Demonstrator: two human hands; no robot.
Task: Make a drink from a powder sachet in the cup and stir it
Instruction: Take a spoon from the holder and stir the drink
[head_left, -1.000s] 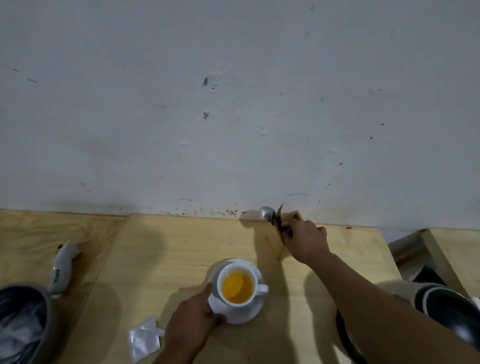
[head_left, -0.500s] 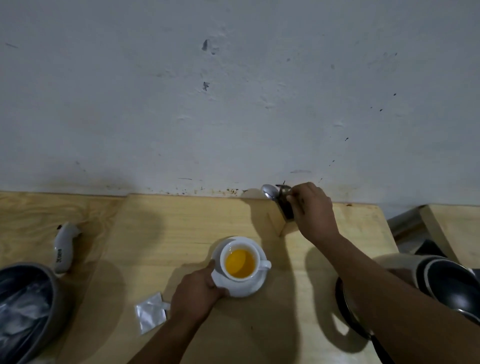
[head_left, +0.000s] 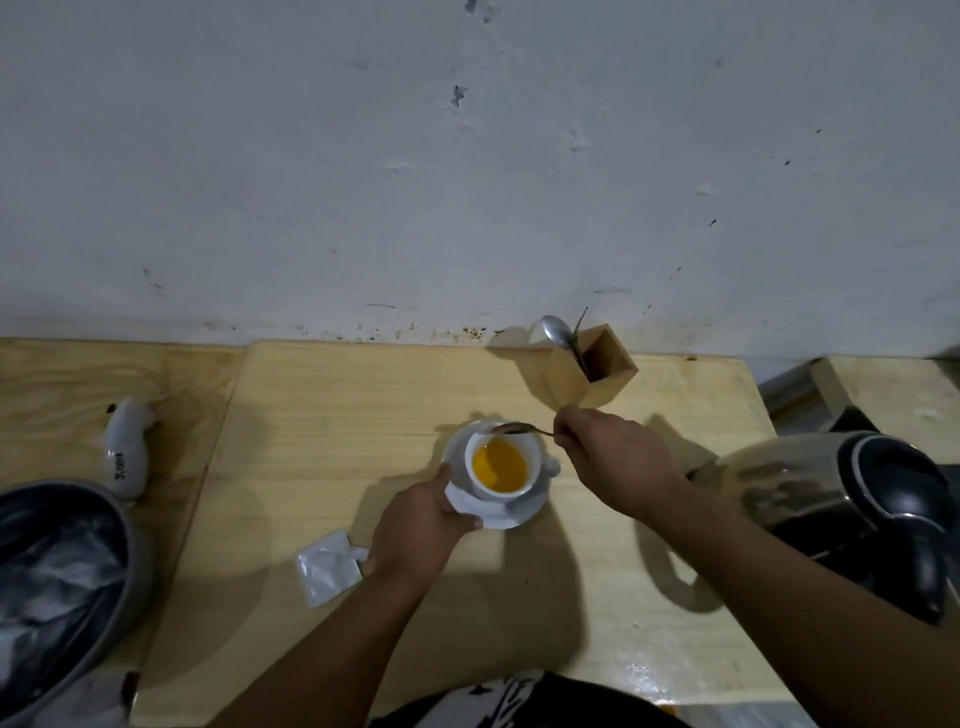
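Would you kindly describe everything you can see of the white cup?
The white cup looks ceramic, glossy, with a small handle facing right. It stands upright on a white saucer, holding orange-yellow liquid. The left hand grips the saucer's edge; a spoon in the right hand hovers over its far rim.

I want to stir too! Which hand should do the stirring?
The right hand. It holds the spoon over the cup, while the left hand steadies the saucer.
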